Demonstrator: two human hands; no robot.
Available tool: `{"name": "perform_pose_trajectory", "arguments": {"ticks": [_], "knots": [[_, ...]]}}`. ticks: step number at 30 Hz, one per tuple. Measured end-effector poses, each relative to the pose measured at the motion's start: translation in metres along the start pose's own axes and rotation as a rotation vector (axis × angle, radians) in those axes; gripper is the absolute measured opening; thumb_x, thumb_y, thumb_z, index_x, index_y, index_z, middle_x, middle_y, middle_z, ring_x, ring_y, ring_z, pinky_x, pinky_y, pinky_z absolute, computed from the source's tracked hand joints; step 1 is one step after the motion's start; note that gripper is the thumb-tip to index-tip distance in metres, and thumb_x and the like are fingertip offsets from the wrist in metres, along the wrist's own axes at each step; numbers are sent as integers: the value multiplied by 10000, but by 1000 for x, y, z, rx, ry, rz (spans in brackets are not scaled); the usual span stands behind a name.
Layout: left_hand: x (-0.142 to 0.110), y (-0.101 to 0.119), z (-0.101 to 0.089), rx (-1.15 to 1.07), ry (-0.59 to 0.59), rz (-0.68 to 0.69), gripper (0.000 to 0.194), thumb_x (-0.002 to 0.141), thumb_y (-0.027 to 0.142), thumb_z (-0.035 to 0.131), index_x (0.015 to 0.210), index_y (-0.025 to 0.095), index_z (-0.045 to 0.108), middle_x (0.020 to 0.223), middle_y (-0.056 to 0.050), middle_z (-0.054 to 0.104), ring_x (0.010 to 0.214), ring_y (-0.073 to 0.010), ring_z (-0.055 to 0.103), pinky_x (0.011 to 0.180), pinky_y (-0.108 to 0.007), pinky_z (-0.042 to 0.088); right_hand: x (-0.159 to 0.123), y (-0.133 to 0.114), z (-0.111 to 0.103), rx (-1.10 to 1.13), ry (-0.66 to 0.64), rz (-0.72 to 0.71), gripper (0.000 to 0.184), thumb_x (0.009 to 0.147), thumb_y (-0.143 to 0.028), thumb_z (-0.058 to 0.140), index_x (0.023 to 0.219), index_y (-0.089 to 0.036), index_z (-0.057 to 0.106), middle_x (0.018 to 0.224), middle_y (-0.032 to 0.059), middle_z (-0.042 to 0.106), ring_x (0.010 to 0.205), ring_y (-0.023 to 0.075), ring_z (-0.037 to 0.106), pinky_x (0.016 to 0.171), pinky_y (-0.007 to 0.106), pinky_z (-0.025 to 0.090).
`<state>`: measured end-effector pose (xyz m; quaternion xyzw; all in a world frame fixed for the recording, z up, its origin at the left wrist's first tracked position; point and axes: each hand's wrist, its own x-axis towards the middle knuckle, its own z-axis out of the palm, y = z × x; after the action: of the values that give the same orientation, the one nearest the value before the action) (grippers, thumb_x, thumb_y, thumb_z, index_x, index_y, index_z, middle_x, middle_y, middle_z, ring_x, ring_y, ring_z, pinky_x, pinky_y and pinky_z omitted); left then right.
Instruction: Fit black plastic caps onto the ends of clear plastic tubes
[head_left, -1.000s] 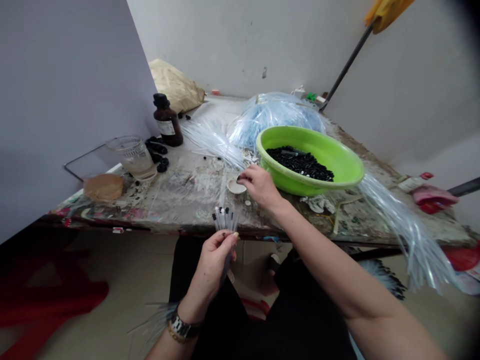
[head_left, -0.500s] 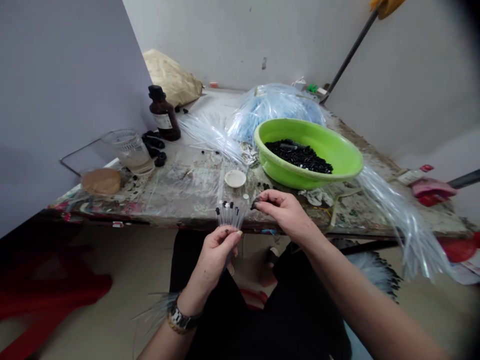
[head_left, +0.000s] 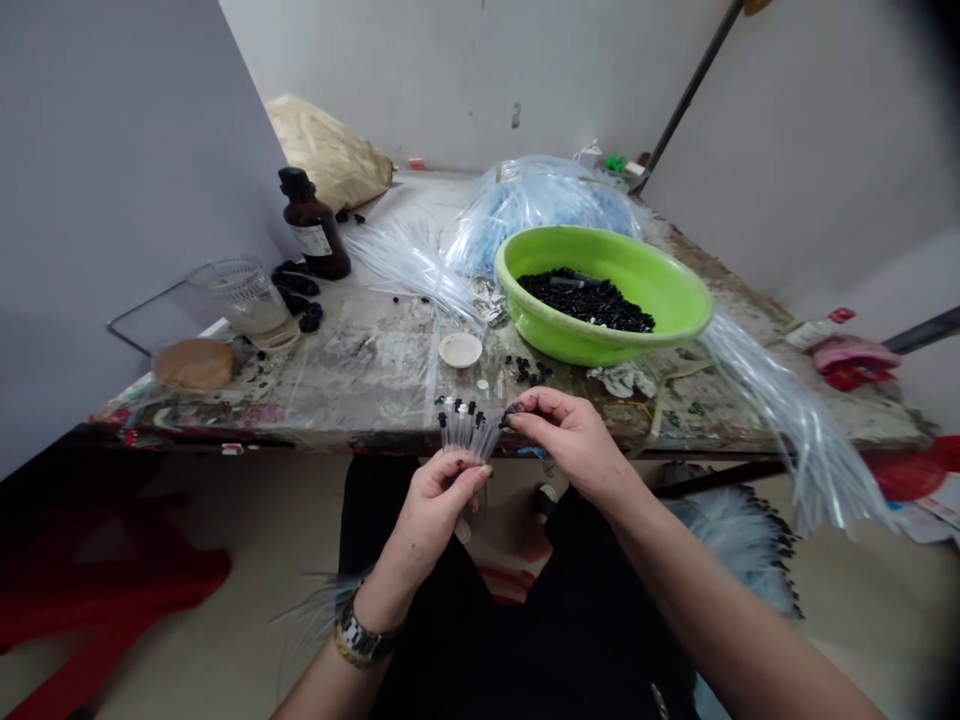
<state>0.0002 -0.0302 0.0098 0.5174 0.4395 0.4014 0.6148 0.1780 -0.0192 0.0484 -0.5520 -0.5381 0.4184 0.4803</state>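
My left hand [head_left: 442,500] is closed around a fanned bunch of thin clear plastic tubes [head_left: 465,434], just in front of the table edge. Small black tips, and a white one or two, sit on the upper ends of the tubes. My right hand [head_left: 566,435] pinches a small black cap [head_left: 508,414] against the rightmost tube end; the fingertips partly hide it. Beyond the hands lies a shallow white dish [head_left: 460,350]. Several loose black caps [head_left: 529,372] are scattered between the dish and a green basin [head_left: 690,310], which holds a heap of small black pieces [head_left: 589,300].
A brown bottle [head_left: 315,235], a glass jar [head_left: 251,305] and a round tan lid-like disc [head_left: 193,365] stand at the left. Long clear tubes [head_left: 795,420] hang over the table's right front edge. A large wrapped tube bundle [head_left: 540,205] lies behind the basin.
My right hand has moved from the white dish back toward me, bringing a black cap to the tubes. My left hand keeps hold of the bunch. The view has shifted slightly.
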Motion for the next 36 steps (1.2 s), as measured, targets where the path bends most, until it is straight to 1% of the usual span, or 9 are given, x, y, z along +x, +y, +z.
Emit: {"name": "perform_pose_trajectory", "arguments": {"ticks": [7, 12, 16, 19, 23, 28, 30, 36], "knots": [[1, -5, -1, 51, 0, 50, 189, 791, 278, 653, 640, 165, 661, 616, 2, 518, 564, -116, 473, 546, -229, 382, -2, -3, -2, -81, -15, -12, 102, 743, -280, 620, 697, -194, 589, 692, -14, 572, 688, 144, 512, 662, 257, 409], [1, -4, -1, 77, -7, 78, 200, 784, 277, 667, 617, 169, 677, 637, -8, 540, 593, -130, 490, 571, -239, 387, -3, -7, -5, -148, -60, -14, 141, 765, -290, 596, 670, -200, 544, 658, -29, 521, 664, 139, 489, 647, 255, 402], [2, -5, -1, 98, -16, 90, 214, 796, 280, 660, 613, 171, 674, 635, -5, 531, 603, -129, 494, 576, -234, 390, -4, -11, -11, -210, -103, -12, 136, 791, -277, 579, 681, -206, 540, 665, -28, 542, 671, 144, 497, 646, 259, 395], [2, -7, -2, 91, -10, 74, 180, 795, 283, 664, 657, 169, 686, 640, -3, 529, 588, -123, 487, 561, -232, 387, -4, -13, -14, -250, -118, -20, 126, 803, -269, 570, 694, -207, 555, 670, -24, 564, 671, 147, 504, 641, 264, 385], [1, -6, 0, 59, -21, 40, 133, 791, 290, 663, 743, 173, 703, 659, 5, 529, 550, -107, 464, 534, -231, 374, -5, -12, -14, -239, -123, -9, 123, 797, -272, 572, 695, -203, 559, 662, -25, 552, 663, 145, 498, 636, 267, 372], [1, 3, 4, 91, -51, 45, 173, 786, 259, 646, 638, 169, 642, 622, 4, 525, 584, -116, 467, 560, -230, 375, -9, -10, -8, -172, -143, 7, 127, 781, -257, 580, 677, -199, 536, 651, -36, 515, 643, 127, 458, 625, 255, 357], [1, 5, 5, 86, -61, 26, 182, 790, 265, 639, 636, 169, 629, 611, 8, 517, 575, -112, 456, 552, -229, 366, -10, -9, -6, -145, -134, 6, 126, 779, -250, 575, 674, -198, 529, 650, -38, 512, 646, 125, 456, 628, 253, 356], [1, -2, 5, 32, -51, -2, 166, 819, 299, 621, 729, 161, 636, 592, 22, 499, 537, -100, 438, 525, -225, 345, -11, -4, -10, -115, -156, 40, 142, 786, -269, 578, 681, -193, 520, 647, -42, 492, 649, 122, 448, 625, 256, 340]]}}
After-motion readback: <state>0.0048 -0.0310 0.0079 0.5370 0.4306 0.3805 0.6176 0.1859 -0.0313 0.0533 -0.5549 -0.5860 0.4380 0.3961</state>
